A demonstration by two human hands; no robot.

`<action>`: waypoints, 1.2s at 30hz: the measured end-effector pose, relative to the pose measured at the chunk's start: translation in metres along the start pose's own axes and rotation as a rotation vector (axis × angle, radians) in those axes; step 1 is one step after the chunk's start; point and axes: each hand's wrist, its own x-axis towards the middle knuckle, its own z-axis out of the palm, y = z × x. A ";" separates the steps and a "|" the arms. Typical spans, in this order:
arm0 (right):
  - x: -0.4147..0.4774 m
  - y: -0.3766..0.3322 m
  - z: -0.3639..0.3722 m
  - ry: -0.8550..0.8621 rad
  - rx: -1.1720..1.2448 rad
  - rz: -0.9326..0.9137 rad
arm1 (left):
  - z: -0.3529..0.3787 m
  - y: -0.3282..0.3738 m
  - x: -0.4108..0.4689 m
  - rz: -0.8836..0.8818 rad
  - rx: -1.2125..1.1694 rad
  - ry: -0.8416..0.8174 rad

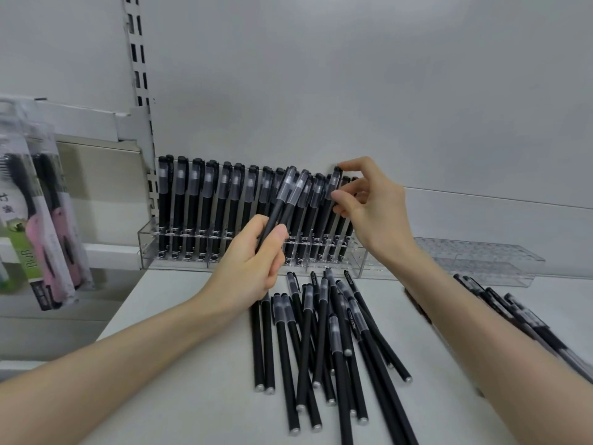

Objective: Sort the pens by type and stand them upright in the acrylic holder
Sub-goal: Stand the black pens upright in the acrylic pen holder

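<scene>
at the acrylic holder [147, 244], left hand [253, 268] grips two pens [284, 200]; right hand [372, 207] pinches a standing pen [333, 186].

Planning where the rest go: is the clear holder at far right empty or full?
Empty where visible: the far-right clear holder shows bare holes, nothing standing in them.

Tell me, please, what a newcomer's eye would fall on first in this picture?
First, the long row of black pens standing upright in the acrylic holder at the back. In front of it, the left hand holds two pens tilted, and the right hand pinches the cap of a pen near the row's right end. Below them a loose pile of pens lies on the white shelf.
</scene>
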 end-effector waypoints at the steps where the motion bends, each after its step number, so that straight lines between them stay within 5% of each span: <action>1: 0.001 -0.001 0.000 -0.005 0.000 0.006 | 0.001 0.001 0.000 0.004 -0.003 0.003; 13: -0.007 0.000 0.000 0.003 -0.149 -0.042 | 0.000 0.001 0.000 -0.026 -0.018 0.015; 23: -0.028 -0.024 0.001 -0.122 0.600 0.171 | 0.006 0.003 -0.007 0.011 -0.053 -0.102; 36: -0.025 -0.028 -0.007 -0.016 0.669 0.212 | 0.006 0.005 -0.006 0.019 -0.045 0.000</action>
